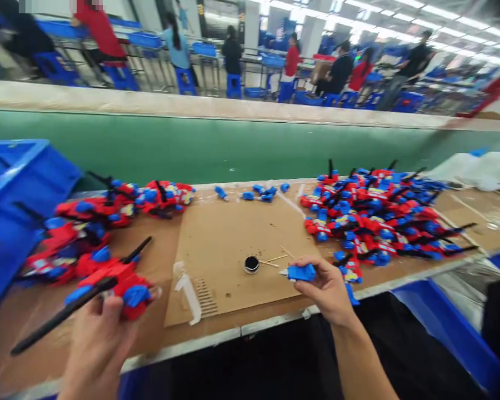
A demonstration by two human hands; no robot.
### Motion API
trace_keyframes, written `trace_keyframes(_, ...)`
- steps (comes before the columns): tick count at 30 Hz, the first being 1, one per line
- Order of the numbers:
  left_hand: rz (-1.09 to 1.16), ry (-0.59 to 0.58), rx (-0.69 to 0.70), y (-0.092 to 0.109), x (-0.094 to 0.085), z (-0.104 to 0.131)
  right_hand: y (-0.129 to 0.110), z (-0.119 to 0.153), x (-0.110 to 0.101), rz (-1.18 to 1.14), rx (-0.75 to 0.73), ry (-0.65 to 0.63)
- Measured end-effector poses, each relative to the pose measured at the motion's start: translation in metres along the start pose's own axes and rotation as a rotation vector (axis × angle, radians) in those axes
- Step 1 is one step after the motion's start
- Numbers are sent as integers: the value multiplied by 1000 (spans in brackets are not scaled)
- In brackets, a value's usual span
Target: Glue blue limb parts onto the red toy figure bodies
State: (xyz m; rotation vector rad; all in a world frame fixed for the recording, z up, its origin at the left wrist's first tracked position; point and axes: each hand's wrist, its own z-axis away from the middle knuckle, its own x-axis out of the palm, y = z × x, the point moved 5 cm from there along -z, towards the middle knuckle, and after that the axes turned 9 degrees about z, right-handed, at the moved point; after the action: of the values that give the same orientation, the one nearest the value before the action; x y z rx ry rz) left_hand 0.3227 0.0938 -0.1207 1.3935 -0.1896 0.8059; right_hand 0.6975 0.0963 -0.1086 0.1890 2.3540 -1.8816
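My left hand point(102, 328) is closed around a red and blue toy figure point(123, 278) with long black parts, held above the left end of the table. One black bar of it juts toward the lower left. In my right hand point(327, 289) a small blue toy part point(301, 273) with a pale tip is pinched between thumb and fingers, over the right side of the cardboard sheet point(237, 233). A small round pot of dark liquid point(251, 264) stands on the cardboard to the left of that hand. Thin wooden sticks point(277, 259) lie beside the pot.
Red and blue figures form a pile at left point(75, 233) and a larger pile at right point(370, 211). Several loose blue parts point(268, 194) lie along the back edge. A blue bin point(29, 183) stands far left. Behind a green partition point(183, 147), people sit at other benches.
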Motion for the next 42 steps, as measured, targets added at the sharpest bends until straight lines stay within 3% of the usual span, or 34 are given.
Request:
trace_keyframes(3, 90, 77, -54, -18, 2, 1, -12, -16, 13, 204, -99, -124)
trace_keyframes(7, 219, -9, -179, -54, 24, 5, -33, -38, 38, 621, -300, -335)
trace_keyframes(10, 264, -53, -167, -71, 25, 8, -39, -52, 52, 762, -402, -431)
trace_keyframes(14, 252, -73, -174, -82, 19, 8, -39, -61, 66, 859, -500, -560)
trace_keyframes(19, 253, -102, -186, -83, 20, 6, -38, -65, 72, 927, -482, -655)
trace_keyframes(23, 252, -138, -209, -84, 22, 6, -36, -70, 64, 848, -375, -571)
trace_keyframes(26, 254, -139, -209, -83, 23, 6, -21, -76, 54, 683, -176, -439)
trace_keyframes(30, 257, -125, -226, -82, 24, 7, 1, -79, 52, 557, 23, -416)
trace_keyframes(42, 273, -139, -232, -84, 22, 7, 2, -81, 59, 606, 19, -440)
